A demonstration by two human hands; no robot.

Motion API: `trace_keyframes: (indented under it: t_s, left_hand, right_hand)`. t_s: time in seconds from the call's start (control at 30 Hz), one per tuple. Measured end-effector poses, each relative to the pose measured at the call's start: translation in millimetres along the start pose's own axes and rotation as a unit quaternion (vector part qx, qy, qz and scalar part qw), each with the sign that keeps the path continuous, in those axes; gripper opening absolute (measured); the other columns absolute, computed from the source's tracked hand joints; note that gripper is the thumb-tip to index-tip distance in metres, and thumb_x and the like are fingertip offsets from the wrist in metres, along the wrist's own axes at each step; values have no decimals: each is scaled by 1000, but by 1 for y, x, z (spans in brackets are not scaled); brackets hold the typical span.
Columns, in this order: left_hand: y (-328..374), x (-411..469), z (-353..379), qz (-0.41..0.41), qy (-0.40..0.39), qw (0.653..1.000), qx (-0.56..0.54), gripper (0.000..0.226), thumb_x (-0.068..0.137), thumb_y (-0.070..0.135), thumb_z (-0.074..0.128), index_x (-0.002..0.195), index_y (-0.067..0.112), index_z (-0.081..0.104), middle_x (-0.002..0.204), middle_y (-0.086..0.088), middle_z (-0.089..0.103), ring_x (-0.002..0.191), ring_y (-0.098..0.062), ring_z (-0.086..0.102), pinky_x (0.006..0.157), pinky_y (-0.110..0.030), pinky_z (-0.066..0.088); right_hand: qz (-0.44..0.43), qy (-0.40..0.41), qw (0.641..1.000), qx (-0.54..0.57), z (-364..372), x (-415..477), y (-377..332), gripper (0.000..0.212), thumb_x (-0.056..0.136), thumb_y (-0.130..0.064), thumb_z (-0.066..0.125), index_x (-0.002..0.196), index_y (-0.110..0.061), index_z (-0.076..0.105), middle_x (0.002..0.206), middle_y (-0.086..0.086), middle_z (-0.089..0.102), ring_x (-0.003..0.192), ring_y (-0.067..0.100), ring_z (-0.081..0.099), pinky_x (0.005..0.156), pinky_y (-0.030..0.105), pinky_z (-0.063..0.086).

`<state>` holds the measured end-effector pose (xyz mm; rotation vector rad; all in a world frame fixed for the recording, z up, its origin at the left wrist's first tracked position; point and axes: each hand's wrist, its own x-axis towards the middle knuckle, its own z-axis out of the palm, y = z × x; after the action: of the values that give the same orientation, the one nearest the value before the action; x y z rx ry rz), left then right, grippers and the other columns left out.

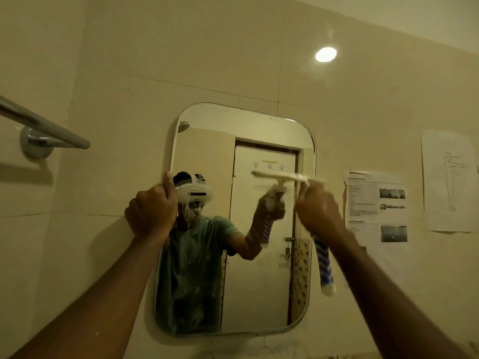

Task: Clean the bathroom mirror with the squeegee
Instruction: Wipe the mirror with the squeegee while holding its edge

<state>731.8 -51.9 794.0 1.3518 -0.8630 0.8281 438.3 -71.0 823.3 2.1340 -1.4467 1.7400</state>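
A rounded rectangular mirror hangs on the tiled wall, with white foam streaks running down its left half. My left hand grips the mirror's left edge at mid height, thumb over the rim. My right hand is closed on the squeegee, whose pale blade lies level against the glass in the right upper half. A blue and white striped cloth or handle hangs down from that hand. The mirror reflects a person with a headset and the squeegee.
A chrome towel rail sticks out from the wall at the upper left. Two printed sheets and a drawing on paper are stuck on the wall right of the mirror. A bright light spot reflects on the tiles above.
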Motion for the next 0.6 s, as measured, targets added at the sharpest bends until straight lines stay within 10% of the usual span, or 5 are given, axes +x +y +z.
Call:
trace_keyframes:
  t_s: [0.6]
  left_hand:
    - [2, -3, 2, -13, 14, 1000, -10, 63, 101, 42, 35, 57, 5, 60, 43, -3, 41, 38, -18, 41, 49, -20, 32]
  right_hand:
    - [-25, 8, 999, -25, -16, 44, -16, 25, 103, -27, 37, 96, -11, 56, 82, 2, 60, 54, 7, 54, 45, 19, 44]
